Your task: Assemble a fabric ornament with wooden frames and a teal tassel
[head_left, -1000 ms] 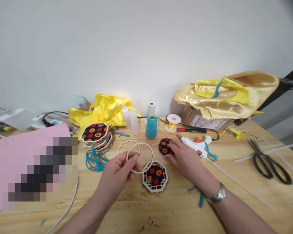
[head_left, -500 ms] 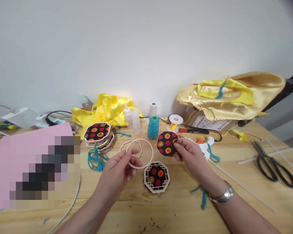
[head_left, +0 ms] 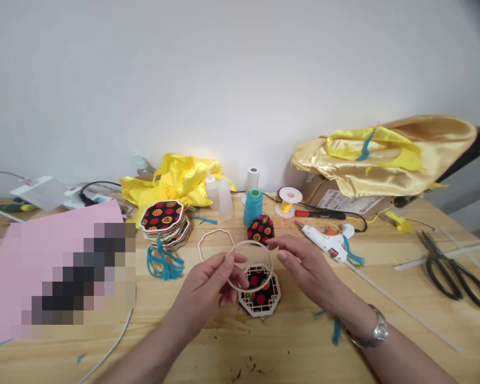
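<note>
A thin pale round ring [head_left: 271, 261] is pinched in my left hand [head_left: 210, 282], held tilted above the table. My right hand [head_left: 308, 266] is just right of the ring, its fingers apart and nothing between them. Beyond its fingertips lies a round black piece with red and orange flower print [head_left: 261, 228], in front of the teal thread spool [head_left: 253, 207]. Below the ring, an octagonal lattice frame [head_left: 279, 293] with the same patterned fabric inside lies on the table, partly covered by the ring and left fingers. A wavy-edged thin frame [head_left: 200, 245] lies behind my left hand.
A stack of fabric-covered pieces [head_left: 162, 217] and teal tassels [head_left: 165, 261] sit at left, near a pink sheet [head_left: 64, 218]. White glue gun [head_left: 324, 242], a red-black pen-like tool [head_left: 320, 214] and black scissors [head_left: 444, 266] are at right. Yellow cloth [head_left: 184, 178] and plastic bottles [head_left: 225, 200] stand behind.
My right hand has let go of the round patterned piece, which now lies by the teal spool. My left hand has carried the ring rightward over the octagonal frame.
</note>
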`<state>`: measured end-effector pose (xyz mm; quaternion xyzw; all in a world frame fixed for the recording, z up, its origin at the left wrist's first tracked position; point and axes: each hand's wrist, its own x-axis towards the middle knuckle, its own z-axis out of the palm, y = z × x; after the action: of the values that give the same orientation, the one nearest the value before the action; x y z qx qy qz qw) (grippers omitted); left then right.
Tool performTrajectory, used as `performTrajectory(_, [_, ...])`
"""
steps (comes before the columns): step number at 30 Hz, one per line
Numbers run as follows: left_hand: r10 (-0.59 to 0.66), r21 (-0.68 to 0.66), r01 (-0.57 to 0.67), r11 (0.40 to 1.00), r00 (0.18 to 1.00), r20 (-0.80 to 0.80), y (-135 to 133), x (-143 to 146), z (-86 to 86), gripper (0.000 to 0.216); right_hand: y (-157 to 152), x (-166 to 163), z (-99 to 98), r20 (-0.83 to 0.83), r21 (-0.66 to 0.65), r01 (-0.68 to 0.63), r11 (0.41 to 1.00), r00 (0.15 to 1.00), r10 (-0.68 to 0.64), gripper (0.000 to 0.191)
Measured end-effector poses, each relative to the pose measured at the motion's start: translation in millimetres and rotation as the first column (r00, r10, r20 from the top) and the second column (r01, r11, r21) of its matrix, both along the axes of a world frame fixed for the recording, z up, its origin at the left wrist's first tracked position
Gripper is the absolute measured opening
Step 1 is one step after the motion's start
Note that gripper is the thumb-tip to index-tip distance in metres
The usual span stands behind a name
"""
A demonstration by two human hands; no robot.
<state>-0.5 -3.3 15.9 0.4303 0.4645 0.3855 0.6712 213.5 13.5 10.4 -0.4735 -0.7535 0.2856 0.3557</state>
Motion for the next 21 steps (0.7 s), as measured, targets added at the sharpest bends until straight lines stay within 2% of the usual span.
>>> performTrajectory(3, [-0.144,0.039,0.148,0.988,0.985,-0.091,-5.0,2.9,-0.3,0.033,-5.0,-6.6,9.4,-0.109,-0.137,-0.074,0.988,0.992,0.059,0.021])
performTrajectory(6, [-0.168,0.110,0.186,0.976,0.974,-0.153,-7.8,3.4,-2.1,0.033,-0.4,-7.1,5.7,-0.091,-0.194,0.026,0.981,0.995,-0.044,0.023])
performTrajectory(11, [0.033,0.161,-0.002,0.987,0.980,-0.195,-2.5,0.7,-3.8,0.034,18.8,9.3,-10.4,0.014,-0.208,0.326,0.922,0.944,-0.330,0.033])
performTrajectory(13, [0.115,0.175,-0.078,0.982,0.970,-0.214,1.1,-1.4,-3.9,0.032,24.5,17.2,-13.7,0.045,-0.151,0.416,0.897,0.909,-0.414,0.035])
performTrajectory(16, [0.211,0.225,-0.149,0.963,0.936,-0.282,5.6,-5.5,-4.2,0.031,26.4,23.3,-14.1,0.110,0.053,0.494,0.868,0.861,-0.497,0.036])
performTrajectory(18, [0.278,0.302,-0.159,0.940,0.870,-0.407,8.1,-8.6,-4.7,0.030,23.7,22.6,-13.0,0.156,0.172,0.455,0.874,0.863,-0.481,0.026])
performTrajectory(19, [0.314,0.359,-0.138,0.923,0.811,-0.494,9.2,-10.1,-5.2,0.029,21.8,21.3,-12.5,0.179,0.203,0.417,0.886,0.874,-0.452,0.022])
performTrajectory(21, [0.369,0.472,-0.017,0.881,0.647,-0.667,11.1,-12.7,-6.9,0.024,17.9,18.0,-11.5,0.207,0.201,0.339,0.919,0.902,-0.378,0.019])
